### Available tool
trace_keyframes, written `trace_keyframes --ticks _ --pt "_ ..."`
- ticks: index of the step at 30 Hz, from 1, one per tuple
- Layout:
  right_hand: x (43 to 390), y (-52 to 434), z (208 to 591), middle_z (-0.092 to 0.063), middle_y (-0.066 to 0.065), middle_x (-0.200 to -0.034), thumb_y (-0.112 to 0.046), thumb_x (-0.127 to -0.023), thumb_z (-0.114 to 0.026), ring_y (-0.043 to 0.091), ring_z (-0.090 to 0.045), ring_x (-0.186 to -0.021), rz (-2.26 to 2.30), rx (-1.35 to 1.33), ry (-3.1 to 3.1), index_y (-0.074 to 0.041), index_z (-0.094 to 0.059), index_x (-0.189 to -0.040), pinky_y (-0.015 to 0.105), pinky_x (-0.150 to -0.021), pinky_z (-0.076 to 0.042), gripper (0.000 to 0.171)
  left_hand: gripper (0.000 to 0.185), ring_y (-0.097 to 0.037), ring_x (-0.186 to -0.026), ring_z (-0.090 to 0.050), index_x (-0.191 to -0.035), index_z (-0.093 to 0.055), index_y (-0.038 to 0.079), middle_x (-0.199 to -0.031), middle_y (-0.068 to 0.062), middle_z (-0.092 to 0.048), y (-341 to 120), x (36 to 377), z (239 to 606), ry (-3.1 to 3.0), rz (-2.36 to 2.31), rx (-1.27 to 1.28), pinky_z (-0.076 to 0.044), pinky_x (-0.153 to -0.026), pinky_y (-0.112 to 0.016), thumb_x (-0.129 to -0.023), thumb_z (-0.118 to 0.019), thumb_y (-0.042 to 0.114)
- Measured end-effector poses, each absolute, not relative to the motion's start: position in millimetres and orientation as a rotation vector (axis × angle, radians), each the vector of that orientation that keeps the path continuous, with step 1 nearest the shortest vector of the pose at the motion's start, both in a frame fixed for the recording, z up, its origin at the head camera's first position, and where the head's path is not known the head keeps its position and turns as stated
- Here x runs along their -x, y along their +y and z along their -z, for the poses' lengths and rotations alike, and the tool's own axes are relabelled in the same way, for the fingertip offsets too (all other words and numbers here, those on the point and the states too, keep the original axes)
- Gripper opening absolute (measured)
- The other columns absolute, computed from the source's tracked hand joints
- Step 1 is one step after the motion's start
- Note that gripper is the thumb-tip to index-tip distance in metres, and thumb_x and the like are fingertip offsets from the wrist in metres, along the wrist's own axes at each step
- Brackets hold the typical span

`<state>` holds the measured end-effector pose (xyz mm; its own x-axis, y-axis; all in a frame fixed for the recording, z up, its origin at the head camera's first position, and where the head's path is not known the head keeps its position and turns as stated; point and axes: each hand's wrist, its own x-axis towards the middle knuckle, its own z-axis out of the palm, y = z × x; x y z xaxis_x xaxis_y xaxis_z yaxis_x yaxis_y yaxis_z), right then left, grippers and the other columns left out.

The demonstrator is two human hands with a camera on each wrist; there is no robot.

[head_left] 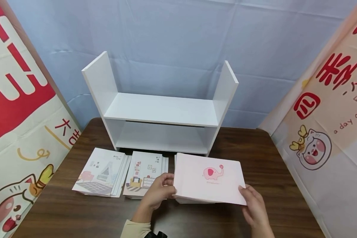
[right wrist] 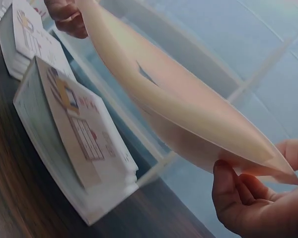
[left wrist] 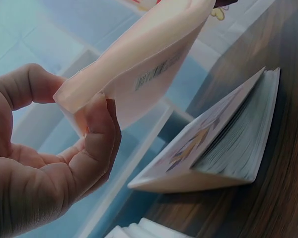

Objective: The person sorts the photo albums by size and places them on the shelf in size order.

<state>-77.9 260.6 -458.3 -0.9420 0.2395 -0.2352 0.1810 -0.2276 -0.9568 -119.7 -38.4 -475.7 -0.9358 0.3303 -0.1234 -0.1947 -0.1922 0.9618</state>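
Both hands hold a pink elephant-print booklet (head_left: 209, 178) just above the brown worktop (head_left: 270, 172) — the left hand (head_left: 159, 193) pinches its left edge, the right hand (head_left: 254, 203) pinches its lower right corner. Two stacks of illustrated booklets (head_left: 102, 172) lie to its left, before a white shelf (head_left: 163, 109).

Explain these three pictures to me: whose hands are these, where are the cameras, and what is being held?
No machine here: a person works with bare hands. The wide view comes from a head camera; the other two from cameras on each wrist. The left hand and right hand each grip one end of a pink book with an elephant, lifted off the brown table. Two stacks of illustrated books lie to the left, and a white two-tier shelf stands behind.
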Motion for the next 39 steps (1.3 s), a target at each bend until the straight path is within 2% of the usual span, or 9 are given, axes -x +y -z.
trace_keyframes --ticks 3,7,16,22,30,39 --pt "78 256 457 -0.059 0.007 -0.092 0.003 -0.09 -0.045 0.015 -0.059 -0.078 -2.438 0.423 -1.877 0.009 -0.045 -0.112 0.025 -0.066 -0.049 0.022 0.056 -0.016 -0.068 -0.054 -0.119 -0.038 -0.017 -0.088 -0.014 -0.05 -45 119 474 1.756 -2.179 -0.163 -0.054 -0.06 -0.031 -0.066 -0.053 -0.008" --pt "80 248 456 -0.058 0.009 -0.095 0.012 -0.083 -0.046 0.016 -0.06 -0.078 -2.461 0.33 -1.846 0.01 -0.043 -0.112 0.026 -0.066 -0.051 0.029 0.056 -0.017 -0.069 -0.054 -0.12 -0.036 -0.018 -0.09 -0.016 -0.05 -54 118 471 1.785 -2.173 -0.167 -0.053 -0.06 -0.031 -0.067 -0.051 -0.008" --pt "87 230 448 -0.063 0.004 -0.09 0.012 -0.081 -0.05 0.015 -0.061 -0.079 -2.465 0.426 -1.826 0.012 -0.037 -0.119 0.026 -0.066 -0.051 0.039 0.053 -0.019 -0.074 -0.054 -0.121 -0.038 -0.017 -0.093 -0.016 -0.052 -74 118 463 1.783 -2.202 -0.17 -0.053 -0.063 -0.036 -0.07 -0.052 -0.008" --pt "93 221 444 -0.063 0.004 -0.084 0.015 -0.08 -0.051 0.013 -0.06 -0.074 -2.525 0.399 -1.719 0.006 -0.046 -0.108 0.025 -0.063 -0.051 0.03 0.053 -0.019 -0.074 -0.055 -0.122 -0.038 -0.016 -0.092 -0.014 -0.052 -83 121 460 1.738 -2.243 -0.122 -0.052 -0.064 -0.034 -0.071 -0.052 -0.009" --pt "100 216 433 -0.055 0.012 -0.093 0.011 -0.085 -0.05 0.016 -0.059 -0.071 -2.561 0.358 -1.714 0.008 -0.042 -0.112 0.027 -0.061 -0.051 0.029 0.053 -0.018 -0.076 -0.057 -0.124 -0.038 -0.016 -0.094 -0.014 -0.055 -91 124 452 1.721 -2.292 -0.143 -0.051 -0.064 -0.03 -0.075 -0.056 -0.008" --pt "100 211 415 -0.058 0.012 -0.095 0.006 -0.09 -0.043 0.018 -0.062 -0.076 -2.65 0.178 -1.654 0.005 -0.047 -0.109 0.03 -0.063 -0.052 0.019 0.053 -0.018 -0.076 -0.059 -0.125 -0.038 -0.018 -0.094 -0.014 -0.056 -100 124 442 1.702 -2.351 -0.179 -0.052 -0.062 -0.03 -0.075 -0.055 -0.01"
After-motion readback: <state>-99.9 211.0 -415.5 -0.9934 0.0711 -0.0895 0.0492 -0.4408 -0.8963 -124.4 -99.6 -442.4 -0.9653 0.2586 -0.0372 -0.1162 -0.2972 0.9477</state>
